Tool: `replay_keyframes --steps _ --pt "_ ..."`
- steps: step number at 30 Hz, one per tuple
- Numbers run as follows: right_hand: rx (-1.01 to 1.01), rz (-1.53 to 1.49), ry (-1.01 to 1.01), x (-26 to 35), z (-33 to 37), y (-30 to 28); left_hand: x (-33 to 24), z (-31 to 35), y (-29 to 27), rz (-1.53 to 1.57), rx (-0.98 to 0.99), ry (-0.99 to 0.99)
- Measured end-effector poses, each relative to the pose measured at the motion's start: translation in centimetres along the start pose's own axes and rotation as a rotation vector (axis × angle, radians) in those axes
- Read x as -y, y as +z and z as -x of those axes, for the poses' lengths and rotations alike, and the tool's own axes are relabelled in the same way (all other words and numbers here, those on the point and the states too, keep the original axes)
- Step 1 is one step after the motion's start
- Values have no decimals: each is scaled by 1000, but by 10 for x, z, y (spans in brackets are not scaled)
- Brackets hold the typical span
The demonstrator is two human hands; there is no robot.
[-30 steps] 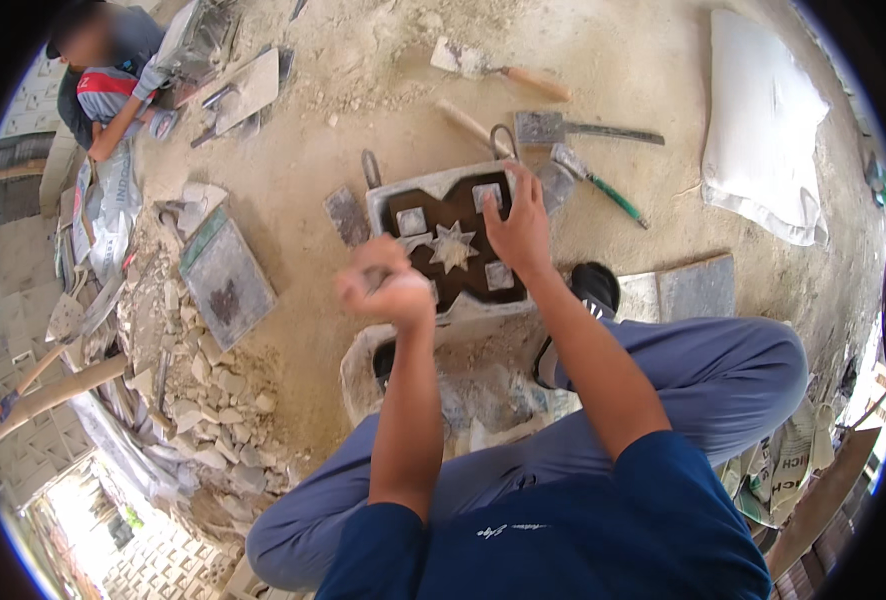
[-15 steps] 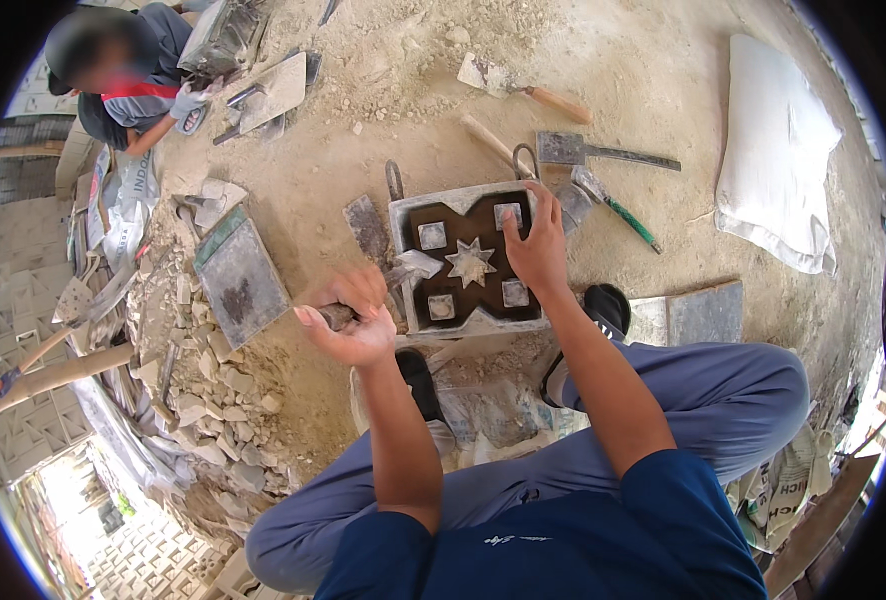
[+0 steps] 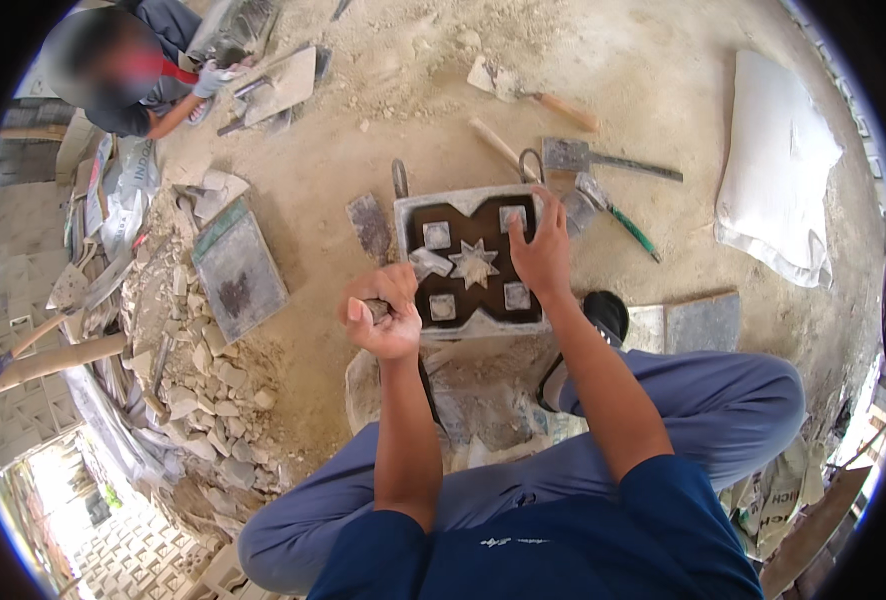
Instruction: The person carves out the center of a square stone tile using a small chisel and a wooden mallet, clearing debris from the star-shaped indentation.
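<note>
In the middle of the ground lies a grey metal tile mould (image 3: pixel 403 225) with two loop handles on its far side. Inside are a raised star (image 3: pixel 474 265) and several square blocks on a dark brown floor. My left hand (image 3: pixel 385 310) is closed around the handle of a small trowel; its grey blade (image 3: pixel 430 263) reaches over the mould's left wall, close to the star. Across the right wall lies my right hand (image 3: pixel 543 245), gripping the mould, with its thumb by the far right block and its fingers along the rim.
A flat grey board (image 3: pixel 241 270) and rubble (image 3: pixel 203 395) lie left. Beyond the mould are a wooden-handled trowel (image 3: pixel 563 110), a flat metal paddle (image 3: pixel 568 155) and a green-handled tool (image 3: pixel 633 232). A white sack (image 3: pixel 778 170) lies right. A gloved co-worker (image 3: pixel 208 80) sits far left.
My left hand has moved right with the trowel, and the blade now sits further inside the mould, nearer the star. My right hand stays on the mould's right side.
</note>
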State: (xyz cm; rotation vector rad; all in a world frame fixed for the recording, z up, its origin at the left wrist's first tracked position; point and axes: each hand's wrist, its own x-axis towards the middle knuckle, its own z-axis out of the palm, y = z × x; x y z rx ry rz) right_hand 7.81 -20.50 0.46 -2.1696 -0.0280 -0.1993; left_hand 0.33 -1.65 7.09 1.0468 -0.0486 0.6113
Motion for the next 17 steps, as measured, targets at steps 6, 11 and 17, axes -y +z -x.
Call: replay_keyframes --steps 6,11,17 --pt "-17 20 -61 -1 1 4 15 -4 2 -56 -63 -54" --pt "-9 -4 -36 0 2 4 5 -5 -8 -28 165 82" --pt "27 -14 7 -2 9 4 -18 -5 -20 62 221 -17"
